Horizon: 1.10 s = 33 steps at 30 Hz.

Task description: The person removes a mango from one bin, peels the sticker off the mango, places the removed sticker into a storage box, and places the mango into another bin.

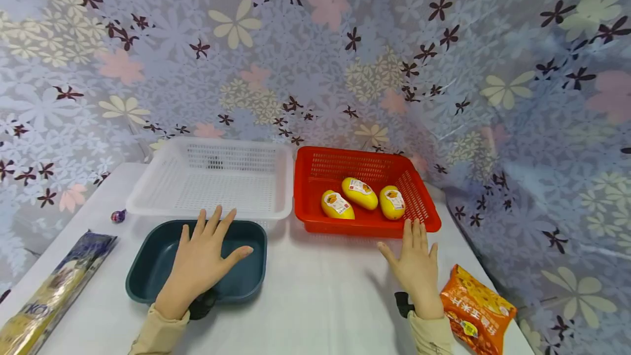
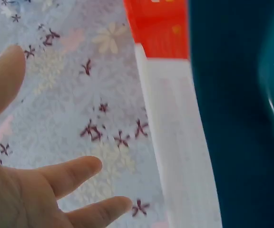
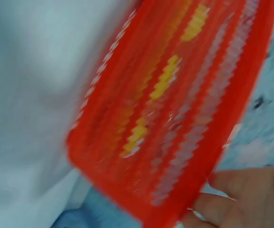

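Note:
My left hand point(image 1: 202, 259) hovers with spread, straight fingers over a dark teal basin point(image 1: 143, 259). The left wrist view also has this hand point(image 2: 13, 190), holding nothing. My right hand point(image 1: 416, 270) reaches, fingers extended, to the front right rim of a red plastic basket point(image 1: 355, 228). In the right wrist view its fingertips point(image 3: 218, 183) lie close by the basket's rim; whether they touch it I cannot tell. Three yellow mangoes with white labels lie in the basket: a left one point(image 1: 337, 205), a middle one point(image 1: 360, 193) and a right one point(image 1: 392, 202).
A white perforated basket point(image 1: 207, 213) stands left of the red one, behind the basin. An orange snack bag point(image 1: 478, 311) lies beside my right wrist. At the left are a long yellow-and-blue packet point(image 1: 54, 295) and a small wrapped lollipop point(image 1: 118, 216). Floral cloth point(image 1: 315, 70) hangs behind the table.

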Available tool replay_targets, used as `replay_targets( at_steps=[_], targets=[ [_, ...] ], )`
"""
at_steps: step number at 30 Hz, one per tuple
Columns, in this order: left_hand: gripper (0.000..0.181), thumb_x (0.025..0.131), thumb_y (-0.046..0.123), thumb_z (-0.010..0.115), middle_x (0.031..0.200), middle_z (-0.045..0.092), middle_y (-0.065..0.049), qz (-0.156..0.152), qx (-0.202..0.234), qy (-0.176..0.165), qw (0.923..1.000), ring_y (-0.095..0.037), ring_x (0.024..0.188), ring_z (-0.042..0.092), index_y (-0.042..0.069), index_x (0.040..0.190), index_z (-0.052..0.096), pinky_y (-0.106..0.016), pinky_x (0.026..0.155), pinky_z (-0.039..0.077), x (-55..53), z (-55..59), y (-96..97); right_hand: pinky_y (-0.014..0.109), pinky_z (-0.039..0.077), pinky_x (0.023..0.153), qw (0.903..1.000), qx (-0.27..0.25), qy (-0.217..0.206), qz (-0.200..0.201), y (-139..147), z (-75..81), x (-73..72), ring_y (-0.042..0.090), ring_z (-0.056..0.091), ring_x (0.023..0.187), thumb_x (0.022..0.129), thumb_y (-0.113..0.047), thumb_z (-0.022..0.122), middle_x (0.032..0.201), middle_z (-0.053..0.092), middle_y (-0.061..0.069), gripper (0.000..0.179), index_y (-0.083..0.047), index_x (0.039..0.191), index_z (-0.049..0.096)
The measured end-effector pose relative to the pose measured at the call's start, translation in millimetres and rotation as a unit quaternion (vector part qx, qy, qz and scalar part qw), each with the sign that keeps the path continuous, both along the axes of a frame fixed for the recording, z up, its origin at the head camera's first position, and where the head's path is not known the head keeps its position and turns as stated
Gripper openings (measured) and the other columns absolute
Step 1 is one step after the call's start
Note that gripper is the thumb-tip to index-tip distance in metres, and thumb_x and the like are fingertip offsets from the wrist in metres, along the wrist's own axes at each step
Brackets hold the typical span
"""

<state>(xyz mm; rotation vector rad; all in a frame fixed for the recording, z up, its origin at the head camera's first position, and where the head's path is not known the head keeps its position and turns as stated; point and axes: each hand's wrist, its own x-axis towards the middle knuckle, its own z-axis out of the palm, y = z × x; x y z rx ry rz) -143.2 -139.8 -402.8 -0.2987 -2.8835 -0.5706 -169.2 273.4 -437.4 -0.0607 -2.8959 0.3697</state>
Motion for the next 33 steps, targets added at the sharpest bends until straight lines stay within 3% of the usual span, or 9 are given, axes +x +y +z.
replay_targets(
  at_steps=[3,6,10,13,17,23,28,33],
  targets=[
    [0.081,0.088,0.060,0.057,0.155,0.034,-0.020,-0.031,0.021,0.006,0.9993,-0.049,0.143,0.024,0.012,0.150,0.037,-0.073,0.108,0.019,-6.2,1.1,13.4,0.073,0.011,0.109,0.9995,-0.023,0.011,-0.017,15.6,-2.6,-10.5,0.045,0.012,0.147,0.094,-0.061,0.045,0.158,0.015,0.030,0.094,0.008,0.151,0.015],
    [0.076,0.088,0.051,0.063,0.153,0.038,-0.019,-0.078,0.070,0.014,0.9944,-0.046,0.142,0.029,0.010,0.148,0.040,-0.071,0.108,0.023,-16.4,1.6,31.7,0.071,0.013,0.111,0.9973,-0.057,0.031,-0.033,31.0,-5.7,-22.4,0.046,0.011,0.147,0.096,-0.058,0.044,0.158,0.014,0.030,0.091,0.009,0.151,0.014],
    [0.071,0.088,0.039,0.068,0.152,0.041,-0.013,-0.145,0.157,0.005,0.9769,-0.039,0.142,0.033,0.009,0.146,0.041,-0.062,0.111,0.029,-31.4,0.0,61.4,0.063,0.015,0.115,0.9919,-0.101,0.048,-0.062,45.6,-9.3,-34.6,0.048,0.013,0.146,0.097,-0.053,0.046,0.157,0.015,0.032,0.088,0.010,0.151,0.014],
    [0.068,0.088,0.036,0.069,0.151,0.043,-0.010,-0.171,0.199,-0.013,0.9648,-0.034,0.141,0.037,0.009,0.146,0.042,-0.054,0.113,0.032,-45.0,2.2,84.4,0.059,0.016,0.117,0.9864,-0.142,0.033,-0.076,51.1,-10.1,-38.8,0.047,0.012,0.146,0.097,-0.052,0.046,0.159,0.008,0.030,0.090,0.007,0.152,0.007],
    [0.068,0.090,0.037,0.067,0.151,0.043,-0.010,-0.182,0.236,-0.051,0.9533,-0.031,0.140,0.039,0.010,0.147,0.041,-0.051,0.114,0.032,-73.4,15.9,114.4,0.061,0.022,0.114,0.9796,-0.186,0.013,-0.076,53.2,-9.2,-41.4,0.046,0.013,0.146,0.098,-0.053,0.046,0.161,-0.003,0.025,0.092,0.001,0.154,-0.004],
    [0.069,0.093,0.038,0.063,0.153,0.039,-0.011,-0.178,0.274,-0.082,0.9415,-0.030,0.143,0.035,0.011,0.150,0.036,-0.049,0.116,0.030,-119.0,40.4,145.2,0.061,0.021,0.114,0.9777,-0.199,0.011,-0.067,51.4,-8.9,-46.0,0.047,0.012,0.146,0.097,-0.051,0.048,0.161,-0.006,0.024,0.093,0.001,0.153,-0.006],
    [0.068,0.093,0.042,0.062,0.153,0.040,-0.006,-0.182,0.307,-0.111,0.9276,-0.026,0.142,0.037,0.016,0.150,0.035,-0.046,0.115,0.033,-143.3,53.0,156.8,0.062,0.022,0.113,0.9768,-0.202,0.019,-0.069,51.0,-11.4,-47.3,0.048,0.015,0.145,0.098,-0.051,0.048,0.162,-0.006,0.023,0.093,0.001,0.154,-0.006],
    [0.066,0.092,0.042,0.063,0.152,0.041,-0.006,-0.186,0.323,-0.157,0.9146,-0.026,0.142,0.037,0.018,0.149,0.038,-0.046,0.115,0.033,-164.7,57.1,164.9,0.063,0.023,0.112,0.9757,-0.208,0.024,-0.066,51.0,-13.5,-47.2,0.049,0.017,0.144,0.098,-0.050,0.048,0.162,-0.006,0.022,0.093,0.000,0.154,-0.007]
  ],
)
